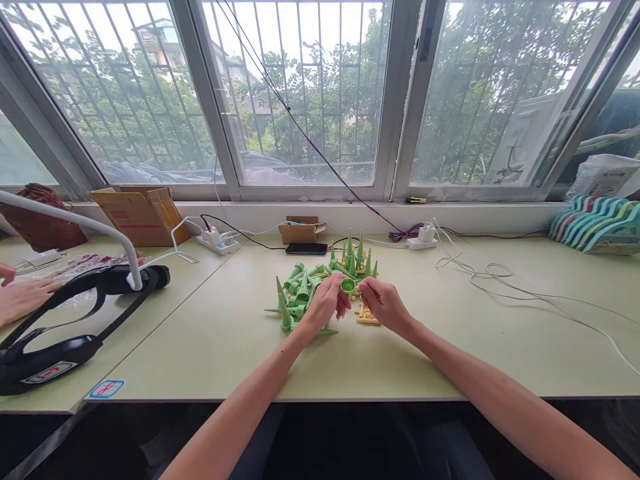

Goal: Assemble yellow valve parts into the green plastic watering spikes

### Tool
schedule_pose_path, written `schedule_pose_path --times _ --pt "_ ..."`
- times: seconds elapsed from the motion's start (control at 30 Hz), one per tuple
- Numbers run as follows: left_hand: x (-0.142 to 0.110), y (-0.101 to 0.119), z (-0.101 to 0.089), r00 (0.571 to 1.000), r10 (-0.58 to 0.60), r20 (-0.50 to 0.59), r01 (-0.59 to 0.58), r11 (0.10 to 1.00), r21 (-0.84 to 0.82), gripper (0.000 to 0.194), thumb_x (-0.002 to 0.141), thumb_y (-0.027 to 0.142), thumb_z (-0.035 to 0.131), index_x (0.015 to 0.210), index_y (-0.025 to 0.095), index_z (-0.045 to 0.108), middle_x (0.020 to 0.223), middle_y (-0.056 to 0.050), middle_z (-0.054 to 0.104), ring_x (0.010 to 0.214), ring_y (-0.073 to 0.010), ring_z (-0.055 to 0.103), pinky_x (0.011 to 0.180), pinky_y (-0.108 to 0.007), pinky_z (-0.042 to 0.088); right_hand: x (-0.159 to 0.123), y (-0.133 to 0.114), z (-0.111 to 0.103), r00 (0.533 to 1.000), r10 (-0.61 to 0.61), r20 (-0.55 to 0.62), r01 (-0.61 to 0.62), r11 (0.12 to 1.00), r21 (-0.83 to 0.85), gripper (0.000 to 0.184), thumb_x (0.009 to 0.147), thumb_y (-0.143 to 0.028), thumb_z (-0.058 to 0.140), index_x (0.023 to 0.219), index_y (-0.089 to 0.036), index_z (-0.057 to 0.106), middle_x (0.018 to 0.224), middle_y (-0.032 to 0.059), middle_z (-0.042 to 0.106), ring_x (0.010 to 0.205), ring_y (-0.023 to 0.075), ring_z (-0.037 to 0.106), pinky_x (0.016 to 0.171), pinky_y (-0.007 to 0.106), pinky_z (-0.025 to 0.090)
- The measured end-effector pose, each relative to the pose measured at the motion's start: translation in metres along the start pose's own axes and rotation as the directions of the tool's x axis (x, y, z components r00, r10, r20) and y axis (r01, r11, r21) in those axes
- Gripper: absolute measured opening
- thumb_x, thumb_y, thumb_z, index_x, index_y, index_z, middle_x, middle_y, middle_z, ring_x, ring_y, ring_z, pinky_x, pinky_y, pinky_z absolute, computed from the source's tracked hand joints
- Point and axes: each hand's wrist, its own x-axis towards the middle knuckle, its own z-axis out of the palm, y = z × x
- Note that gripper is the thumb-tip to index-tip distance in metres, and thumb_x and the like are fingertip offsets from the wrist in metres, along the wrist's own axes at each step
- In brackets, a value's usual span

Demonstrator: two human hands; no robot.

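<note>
My left hand (325,303) is closed around a green plastic cone spike (348,286), whose round hollow end faces me. Close against its right side, my right hand (384,303) has its fingers pinched together. Whatever sits between those fingertips is too small to make out. To the left of and behind my left hand lies a loose heap of similar green spikes (284,307), some on their sides. Further back, several green spikes (360,252) stand points up with yellow pieces at their bases. Small yellow plastic pieces (369,320) lie just below my right hand.
A phone (307,249) and a small cardboard box (302,231) are at the back. Power strips (219,241) and a white cable (500,277) lie on the table (200,360). Left are a black strapped headset (80,353) and another person's hand (25,297). Hangers (595,223) stand right.
</note>
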Motion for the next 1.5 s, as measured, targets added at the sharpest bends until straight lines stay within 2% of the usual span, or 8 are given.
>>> schedule_pose_path --times 0.3,0.43,0.57,0.8,0.97,1.27,1.37,1.5 --pt "-0.002 0.000 -0.002 0.998 0.053 0.041 -0.057 0.991 0.120 0.032 0.094 0.050 0.041 0.100 0.019 0.051 0.057 0.006 0.047 0.040 -0.0079 0.048 0.039 -0.019 0.038 0.001 0.000 0.000 1.000 0.031 0.003 -0.031 0.999 -0.023 0.040 0.099 -0.048 0.035 0.071 -0.021 0.042 0.054 -0.0042 0.049 0.049 0.0097 0.043 0.054 0.023 0.037" --pt "-0.004 0.000 -0.003 0.994 0.103 0.042 -0.109 0.981 0.158 0.033 0.092 0.050 0.048 0.107 0.021 0.047 0.077 0.004 0.053 0.043 -0.0051 0.049 0.041 -0.019 0.040 0.002 0.004 0.001 0.999 0.044 0.013 -0.043 0.998 -0.048 0.040 0.099 -0.048 0.034 0.070 -0.022 0.039 0.053 -0.0042 0.046 0.049 0.0102 0.040 0.052 0.024 0.034" --pt "-0.005 0.000 -0.003 0.988 0.146 0.045 -0.152 0.971 0.184 0.037 0.090 0.048 0.053 0.115 0.023 0.042 0.084 0.003 0.053 0.047 -0.0044 0.049 0.043 -0.018 0.041 0.003 0.009 0.000 0.999 0.031 -0.006 -0.032 0.993 -0.114 0.040 0.099 -0.047 0.034 0.068 -0.022 0.036 0.054 -0.0044 0.043 0.049 0.0103 0.036 0.051 0.024 0.029" --pt "-0.008 -0.003 0.000 0.949 0.311 0.057 -0.302 0.840 0.452 0.040 0.089 0.032 0.056 0.124 0.025 0.040 0.098 -0.002 0.054 0.050 -0.0024 0.045 0.047 -0.017 0.038 0.003 0.009 0.001 1.000 -0.002 -0.026 -0.004 0.977 -0.213 0.043 0.098 -0.044 0.035 0.062 -0.021 0.031 0.050 -0.0050 0.032 0.048 0.0102 0.026 0.049 0.026 0.023" --pt "-0.008 -0.006 0.000 0.937 0.342 0.071 -0.329 0.794 0.511 0.045 0.089 0.026 0.054 0.130 0.027 0.036 0.099 -0.001 0.055 0.050 -0.0018 0.043 0.050 -0.018 0.037 0.002 0.009 0.002 1.000 -0.002 -0.021 -0.003 0.974 -0.228 0.042 0.098 -0.042 0.035 0.061 -0.021 0.030 0.049 -0.0049 0.032 0.047 0.0102 0.026 0.049 0.026 0.023" --pt "-0.005 -0.010 0.003 0.928 0.372 -0.006 -0.331 0.835 0.440 0.064 0.090 0.032 0.057 0.142 0.030 0.021 0.104 -0.003 0.054 0.051 -0.0016 0.043 0.051 -0.018 0.040 0.003 0.004 0.002 0.999 0.010 -0.049 -0.020 0.981 -0.194 0.045 0.098 -0.049 0.035 0.063 -0.021 0.033 0.051 -0.0047 0.036 0.048 0.0102 0.028 0.049 0.025 0.024" --pt "-0.004 -0.009 0.002 0.923 0.382 -0.045 -0.327 0.841 0.431 0.056 0.092 0.040 0.054 0.139 0.027 0.026 0.103 -0.004 0.056 0.049 -0.0020 0.043 0.049 -0.017 0.038 0.003 0.003 0.001 0.998 0.016 -0.063 -0.027 0.983 -0.179 0.045 0.098 -0.050 0.035 0.064 -0.021 0.034 0.052 -0.0049 0.036 0.050 0.0103 0.028 0.050 0.025 0.026" --pt "-0.002 -0.004 0.001 0.922 0.357 -0.151 -0.269 0.870 0.413 0.038 0.097 0.049 0.037 0.124 0.022 0.041 0.089 -0.001 0.060 0.045 -0.0042 0.045 0.047 -0.018 0.037 0.003 0.003 0.000 0.996 0.019 -0.084 -0.032 0.988 -0.152 0.045 0.098 -0.052 0.035 0.067 -0.021 0.040 0.054 -0.0044 0.040 0.051 0.0104 0.033 0.052 0.024 0.030"
